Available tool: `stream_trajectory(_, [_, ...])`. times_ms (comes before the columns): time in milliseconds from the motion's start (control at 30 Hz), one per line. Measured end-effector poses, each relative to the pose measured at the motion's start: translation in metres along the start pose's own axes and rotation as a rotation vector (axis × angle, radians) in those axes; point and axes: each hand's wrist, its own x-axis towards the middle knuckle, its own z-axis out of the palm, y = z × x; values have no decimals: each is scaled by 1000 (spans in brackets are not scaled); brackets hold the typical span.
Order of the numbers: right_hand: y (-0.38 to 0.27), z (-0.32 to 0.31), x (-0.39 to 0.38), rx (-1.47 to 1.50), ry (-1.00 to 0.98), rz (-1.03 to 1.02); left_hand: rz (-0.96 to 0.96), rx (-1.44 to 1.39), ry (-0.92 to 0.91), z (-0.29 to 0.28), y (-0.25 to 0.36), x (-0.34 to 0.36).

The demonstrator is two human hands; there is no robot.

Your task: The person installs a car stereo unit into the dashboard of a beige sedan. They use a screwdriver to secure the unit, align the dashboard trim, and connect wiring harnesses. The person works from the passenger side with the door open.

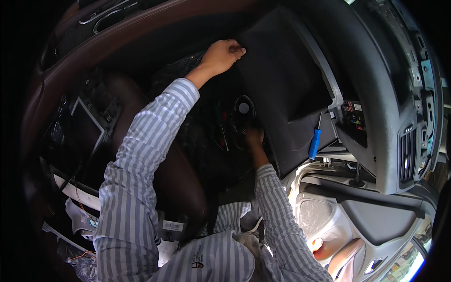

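My left hand (223,55) is stretched forward, its fingers curled together beside the upper edge of the dark open glove box panel (268,89). Whatever those fingers hold, if anything, does not show. Lower down, in deep shadow, is my right hand (255,136), close to a round dark object with a pale disc at its centre (244,109). Its fingers are lost in the dark. A screwdriver with a blue handle (315,142) rests tip-up against the glove box's right edge. Slim tools, one with a red part (224,140), lie in the shadowed footwell.
The dashboard (392,127) curves along the right, with a fuse panel (355,117) exposed in its side. An open door (371,216) stands at lower right. At left, beside the brown seat (176,181), are a removed screen unit (89,122) and loose trim (77,216) with wires.
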Motion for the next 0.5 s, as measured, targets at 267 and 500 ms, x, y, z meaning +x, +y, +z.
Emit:
stream_trajectory(267, [-8, -36, 10, 161, 67, 192, -17, -150, 93, -9, -5, 4])
stream_trajectory(500, [-27, -76, -74, 800, 392, -190, 10, 83, -115, -10, -24, 12])
